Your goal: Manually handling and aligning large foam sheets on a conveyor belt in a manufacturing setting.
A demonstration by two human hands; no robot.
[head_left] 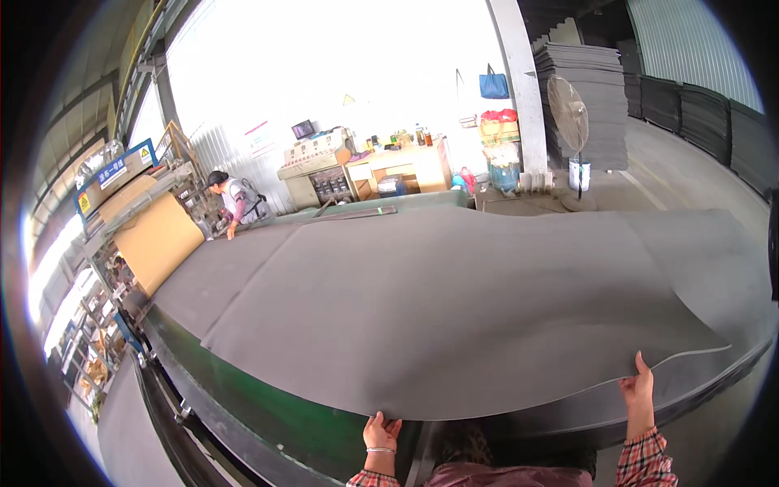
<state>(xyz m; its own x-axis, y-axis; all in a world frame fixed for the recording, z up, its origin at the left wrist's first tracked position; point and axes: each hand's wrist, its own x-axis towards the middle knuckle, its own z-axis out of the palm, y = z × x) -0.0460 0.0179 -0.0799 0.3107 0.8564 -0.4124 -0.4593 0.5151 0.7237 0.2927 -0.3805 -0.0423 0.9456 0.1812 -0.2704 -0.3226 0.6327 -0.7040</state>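
Note:
A large, thin dark grey sheet (454, 300), like foam or rubber, lies in front of me with its near edge lifted in a wavy curve. My left hand (381, 437), a bracelet on its wrist, is closed on this near edge. Farther right, my right hand (639, 387) grips the same edge near the sheet's right corner, thumb up on top and the other fingers partly hidden. Beneath the sheet, more grey sheet (706, 252) shows at the right. Another grey sheet (219, 264) extends to the left, toward a machine.
A green conveyor belt (268, 410) runs below the sheets. At the far left, a co-worker (243, 201) stands beside the machine with a tan roll or panel (158, 243). Behind are a control console (316, 154), a desk (406, 166), a standing fan (568, 114) and stacked grey sheets (596, 97).

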